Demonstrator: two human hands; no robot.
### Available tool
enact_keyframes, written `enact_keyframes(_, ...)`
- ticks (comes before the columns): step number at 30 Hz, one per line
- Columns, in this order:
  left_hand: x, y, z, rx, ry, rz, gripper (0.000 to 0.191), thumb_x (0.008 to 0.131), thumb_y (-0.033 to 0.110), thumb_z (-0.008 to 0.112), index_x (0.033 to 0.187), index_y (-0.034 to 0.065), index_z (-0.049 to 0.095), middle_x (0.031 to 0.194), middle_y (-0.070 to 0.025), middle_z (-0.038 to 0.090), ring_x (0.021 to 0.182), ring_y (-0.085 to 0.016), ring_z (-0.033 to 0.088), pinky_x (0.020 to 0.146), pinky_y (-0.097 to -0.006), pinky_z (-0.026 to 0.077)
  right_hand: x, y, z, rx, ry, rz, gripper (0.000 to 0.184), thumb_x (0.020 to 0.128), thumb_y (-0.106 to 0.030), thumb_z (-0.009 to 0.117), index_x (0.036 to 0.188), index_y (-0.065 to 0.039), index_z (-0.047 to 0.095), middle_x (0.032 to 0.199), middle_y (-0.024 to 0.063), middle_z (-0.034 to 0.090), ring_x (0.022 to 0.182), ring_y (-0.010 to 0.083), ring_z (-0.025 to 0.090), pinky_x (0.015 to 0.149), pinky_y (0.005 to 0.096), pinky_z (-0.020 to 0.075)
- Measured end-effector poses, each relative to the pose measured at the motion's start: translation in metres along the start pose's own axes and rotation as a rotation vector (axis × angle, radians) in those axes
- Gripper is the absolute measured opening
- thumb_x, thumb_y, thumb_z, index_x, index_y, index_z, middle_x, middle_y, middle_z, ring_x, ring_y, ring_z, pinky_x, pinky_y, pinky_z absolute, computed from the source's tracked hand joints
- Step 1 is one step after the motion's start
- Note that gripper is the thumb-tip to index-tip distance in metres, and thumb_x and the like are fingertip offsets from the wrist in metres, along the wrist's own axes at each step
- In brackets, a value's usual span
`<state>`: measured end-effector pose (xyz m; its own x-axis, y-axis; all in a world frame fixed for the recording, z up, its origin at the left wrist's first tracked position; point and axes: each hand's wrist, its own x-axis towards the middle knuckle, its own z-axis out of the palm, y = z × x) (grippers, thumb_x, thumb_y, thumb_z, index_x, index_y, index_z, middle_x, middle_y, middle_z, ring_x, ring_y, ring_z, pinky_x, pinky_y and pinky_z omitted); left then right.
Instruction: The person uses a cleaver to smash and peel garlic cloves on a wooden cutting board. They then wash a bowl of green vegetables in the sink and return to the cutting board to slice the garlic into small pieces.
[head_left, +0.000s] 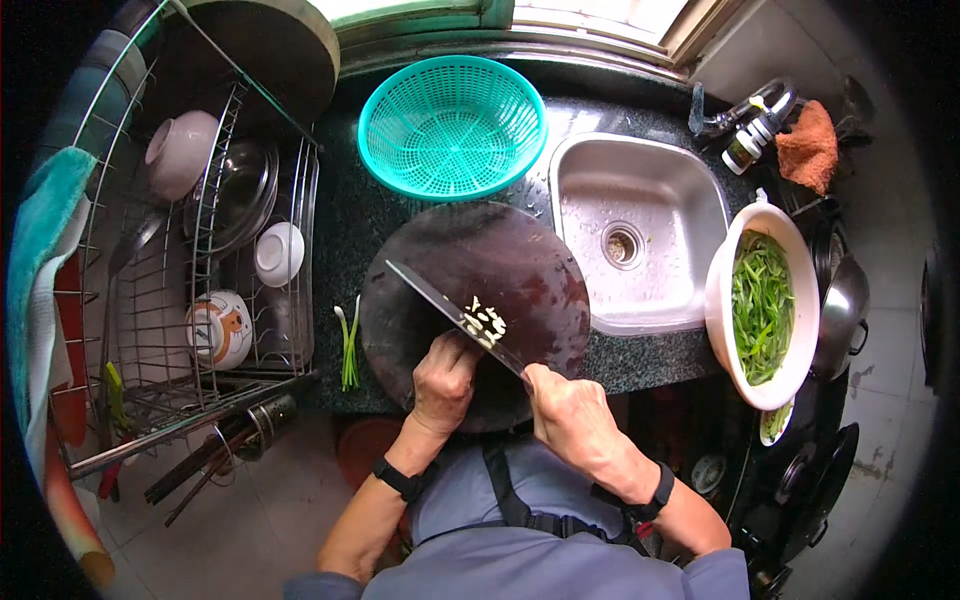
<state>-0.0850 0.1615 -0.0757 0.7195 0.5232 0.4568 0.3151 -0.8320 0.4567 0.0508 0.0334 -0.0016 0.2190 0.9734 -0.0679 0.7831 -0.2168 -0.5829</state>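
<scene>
My right hand (574, 412) grips the handle of a kitchen knife (435, 296). Its blade slants up to the left over a dark round chopping board (480, 236). Beside the blade's right face lie small pale chopped pieces (493, 321), which look like garlic; some stick to the steel. My left hand (448, 379) rests on the near part of the board with its fingers curled against the blade's other side. Its fingertips are hidden, so whatever may be under them cannot be made out. Left of the board lie short scallion pieces (349, 349) on the dark stone counter (337, 247).
A green plastic colander (454, 112) stands behind the board, and a steel sink (637, 195) is to its right. A white basin (724, 300) of cut green vegetables (763, 307) sits at the counter's right end. On the left, a wire dish rack (217, 202) holds bowls.
</scene>
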Motion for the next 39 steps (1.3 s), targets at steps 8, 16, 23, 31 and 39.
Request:
enact_keyframes(8,-0.005,-0.002,0.002,0.003,0.025,0.030,0.023,0.066,-0.001,0.060,0.088,0.0018,0.066,0.089,-0.0115,0.063,0.085,-0.029,0.063,0.069,-0.0350,0.054,-0.019,-0.006,-0.015,-0.046,-0.087,0.003,0.018,0.069,0.003,0.057,0.082,0.000,0.045,0.066,0.0186,0.058,0.057,0.0364,0.061,0.049,0.0433,0.0495)
enact_keyframes(16,-0.006,-0.001,0.000,-0.017,-0.004,0.011,0.022,0.067,-0.002,0.058,0.088,-0.0002,0.066,0.090,-0.0133,0.063,0.085,-0.031,0.062,0.073,-0.0362,0.053,0.007,-0.004,0.007,-0.048,-0.004,-0.005,0.013,0.072,0.003,0.055,0.082,0.001,0.047,0.066,0.0197,0.060,0.059,0.0371,0.062,0.052,0.0439,0.0509)
enact_keyframes(23,-0.010,-0.002,0.001,-0.015,0.011,0.003,0.023,0.067,-0.002,0.058,0.088,-0.0008,0.066,0.090,-0.0135,0.062,0.085,-0.030,0.063,0.075,-0.0357,0.053,-0.003,-0.004,-0.012,0.015,-0.004,-0.006,0.012,0.073,0.002,0.055,0.081,-0.001,0.047,0.065,0.0197,0.059,0.058,0.0374,0.061,0.051,0.0457,0.0494)
enact_keyframes(31,-0.012,-0.004,0.002,-0.035,0.029,0.014,0.018,0.069,-0.003,0.060,0.087,0.0000,0.064,0.087,-0.0151,0.062,0.080,-0.034,0.063,0.067,-0.0388,0.053,-0.006,-0.006,-0.006,-0.054,-0.071,-0.019,0.015,0.070,0.003,0.056,0.081,0.000,0.047,0.065,0.0190,0.060,0.058,0.0357,0.063,0.052,0.0439,0.0506)
enact_keyframes(39,-0.008,0.000,-0.003,-0.032,0.023,-0.004,0.022,0.067,-0.002,0.058,0.088,-0.0009,0.066,0.089,-0.0122,0.063,0.084,-0.029,0.064,0.071,-0.0345,0.054,0.018,-0.001,0.011,0.013,0.051,0.034,0.007,0.081,-0.002,0.054,0.082,0.000,0.048,0.059,0.0205,0.056,0.056,0.0385,0.060,0.049,0.0466,0.0464)
